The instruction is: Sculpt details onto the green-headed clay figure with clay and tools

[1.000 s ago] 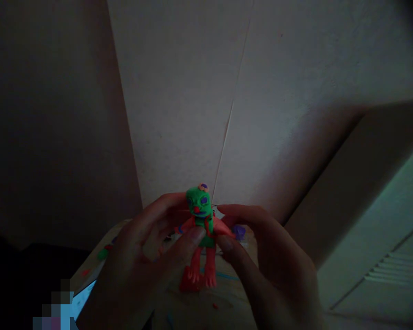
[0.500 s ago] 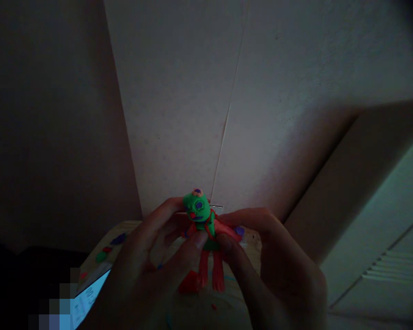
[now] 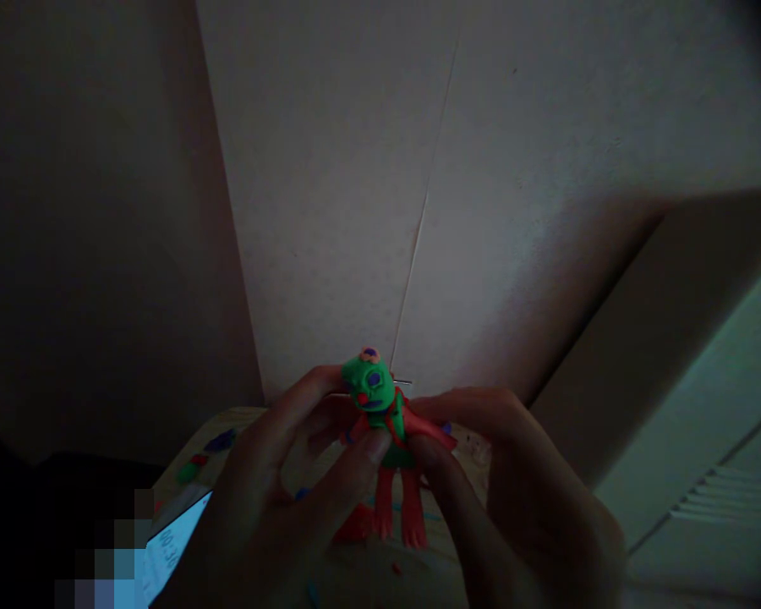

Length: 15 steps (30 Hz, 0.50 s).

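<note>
Between my hands, above the table, is a small clay figure (image 3: 396, 455) with a green head and body and red-orange arms and legs. Its face has purple eyes, a red nose and a purple mouth, and a ring-like piece with a purple centre sits on top. My left hand (image 3: 304, 491) grips it from the left, thumb pressed on the chest and fingers behind. With thumb and fingers, my right hand (image 3: 507, 482) pinches the figure's side by the arm on the right. The legs hang free below. The fingers behind the figure are partly hidden.
A wooden table (image 3: 241, 416) stands below against a pale wall (image 3: 330, 211). On it lie a green lump (image 3: 187, 472), a dark blue lump (image 3: 221, 440), a red piece (image 3: 355, 524) and small scraps. A lit phone (image 3: 171, 541) is at lower left; a pale cabinet (image 3: 703, 474) at right.
The figure has turned and tilted slightly, its body and legs shifting to the right. My right hand has moved a little right with it. Both hands keep their hold.
</note>
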Each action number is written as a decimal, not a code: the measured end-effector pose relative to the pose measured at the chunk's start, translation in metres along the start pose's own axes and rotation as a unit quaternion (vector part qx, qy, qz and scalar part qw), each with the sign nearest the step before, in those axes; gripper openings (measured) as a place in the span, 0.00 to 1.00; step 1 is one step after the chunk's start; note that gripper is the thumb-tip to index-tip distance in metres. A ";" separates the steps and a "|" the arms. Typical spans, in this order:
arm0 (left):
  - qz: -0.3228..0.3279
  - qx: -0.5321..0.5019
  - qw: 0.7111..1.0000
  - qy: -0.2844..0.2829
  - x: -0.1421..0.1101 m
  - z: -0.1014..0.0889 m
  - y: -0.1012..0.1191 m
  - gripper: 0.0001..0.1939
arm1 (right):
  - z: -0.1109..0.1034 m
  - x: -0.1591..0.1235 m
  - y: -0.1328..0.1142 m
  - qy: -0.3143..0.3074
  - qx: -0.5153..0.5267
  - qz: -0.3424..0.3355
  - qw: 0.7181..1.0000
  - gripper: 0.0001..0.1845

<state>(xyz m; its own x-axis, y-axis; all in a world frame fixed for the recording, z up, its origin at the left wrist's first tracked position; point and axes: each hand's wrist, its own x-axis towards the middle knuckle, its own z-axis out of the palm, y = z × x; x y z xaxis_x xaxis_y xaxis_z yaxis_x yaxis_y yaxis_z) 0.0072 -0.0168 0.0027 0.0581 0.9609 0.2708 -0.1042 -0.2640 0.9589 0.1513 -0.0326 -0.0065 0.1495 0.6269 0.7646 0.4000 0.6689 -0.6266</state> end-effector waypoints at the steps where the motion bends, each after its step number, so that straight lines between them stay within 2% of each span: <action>1: -0.005 0.001 1.000 -0.001 0.000 -0.001 0.000 0.14 | 0.000 0.000 0.001 -0.001 -0.001 -0.005 1.000 0.06; 8: -0.009 0.005 1.000 -0.015 -0.001 0.002 0.004 0.14 | 0.000 -0.002 0.000 0.007 -0.002 -0.010 1.000 0.07; 11: 0.009 0.011 1.000 -0.005 -0.001 0.002 0.003 0.12 | 0.002 -0.001 -0.001 0.013 0.011 -0.012 1.000 0.07; 15: 0.006 0.020 1.000 0.010 -0.003 -0.002 -0.002 0.16 | 0.007 -0.003 -0.001 0.031 0.015 -0.010 0.999 0.07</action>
<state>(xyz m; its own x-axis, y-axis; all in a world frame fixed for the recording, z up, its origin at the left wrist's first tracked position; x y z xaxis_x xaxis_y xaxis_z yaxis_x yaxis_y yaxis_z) 0.0053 -0.0190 -0.0005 0.0375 0.9591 0.2804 -0.0643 -0.2777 0.9585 0.1444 -0.0327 -0.0088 0.1985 0.5874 0.7846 0.3757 0.6938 -0.6144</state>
